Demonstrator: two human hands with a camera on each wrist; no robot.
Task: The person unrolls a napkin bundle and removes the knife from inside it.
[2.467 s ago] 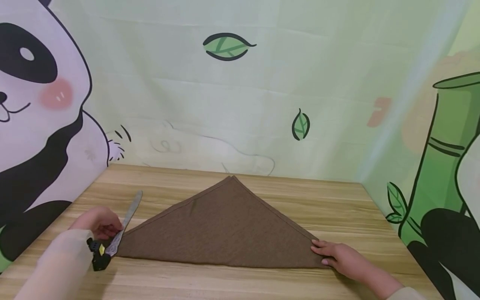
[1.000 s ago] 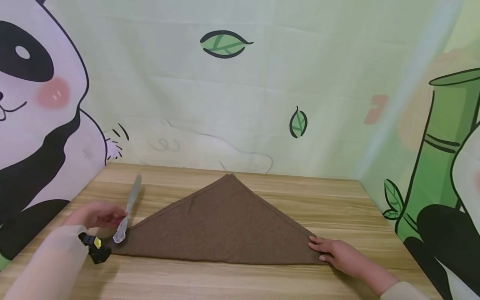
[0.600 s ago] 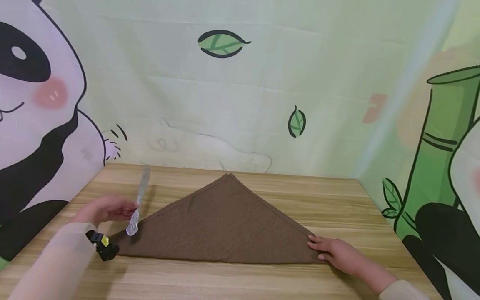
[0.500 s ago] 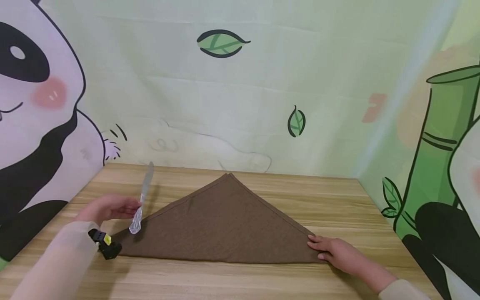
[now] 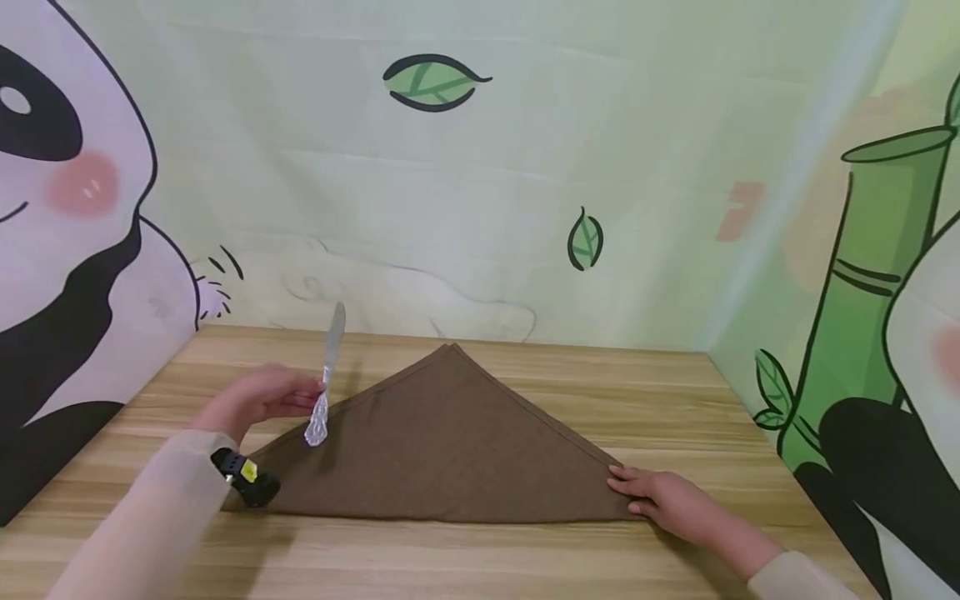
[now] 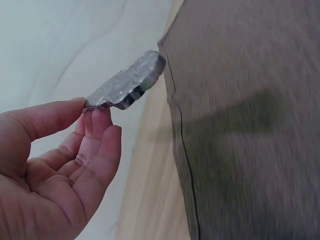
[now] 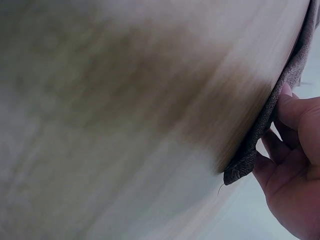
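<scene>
A table knife (image 5: 335, 333) with an ornate silver handle hangs above the cloth's left part, blade pointing up and away. My left hand (image 5: 277, 394) pinches it between thumb and fingertips; in the left wrist view the handle (image 6: 131, 80) juts out past the thumb. A brown cloth (image 5: 450, 450), folded to a triangle with its peak at the far side, lies flat on the table. My right hand (image 5: 671, 504) rests on the cloth's right corner, fingers fairly straight. The right wrist view shows its thumb and fingertips touching the cloth's edge (image 7: 250, 142).
The wooden table (image 5: 637, 379) reaches back to a pale green backdrop (image 5: 525, 150) printed with pandas, leaves and bamboo. A black wrist device (image 5: 246, 477) sits at the left cuff, over the cloth's left end. The knife and left hand cast a shadow on the cloth.
My left hand has lifted the knife and carried it right and away, from the cloth's left corner to above its left slope. The right hand and cloth stay in place; the head view shifts slightly.
</scene>
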